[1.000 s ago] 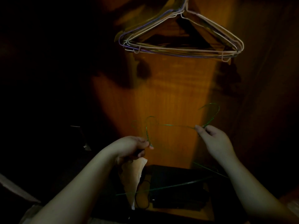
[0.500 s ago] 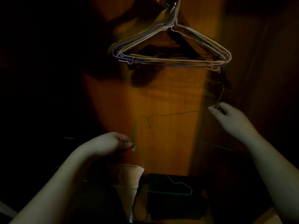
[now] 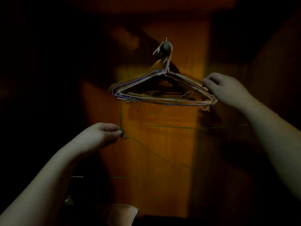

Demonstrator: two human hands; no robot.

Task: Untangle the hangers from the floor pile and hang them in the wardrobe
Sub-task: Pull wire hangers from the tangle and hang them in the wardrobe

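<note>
While light and springy, the thin green wire hanger [image 3: 121,115] snags readily; best held at its twisted neck. Left hand [image 3: 104,132], grip pinched on that neck, low and left of centre. Right hand [image 3: 226,88], far right, fingers curled at the shoulder of the hung bundle of pale wire hangers [image 3: 162,93], apparently also holding green wire; dim.

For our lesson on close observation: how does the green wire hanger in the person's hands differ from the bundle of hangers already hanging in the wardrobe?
The green hanger is one thin dark wire; the hanging bundle holds several pale and purple hangers.
The green hanger is pinched at its twisted neck by the left hand; the bundle hangs from its hooks, with the right hand at its right end.
Both are wire hangers.
</note>
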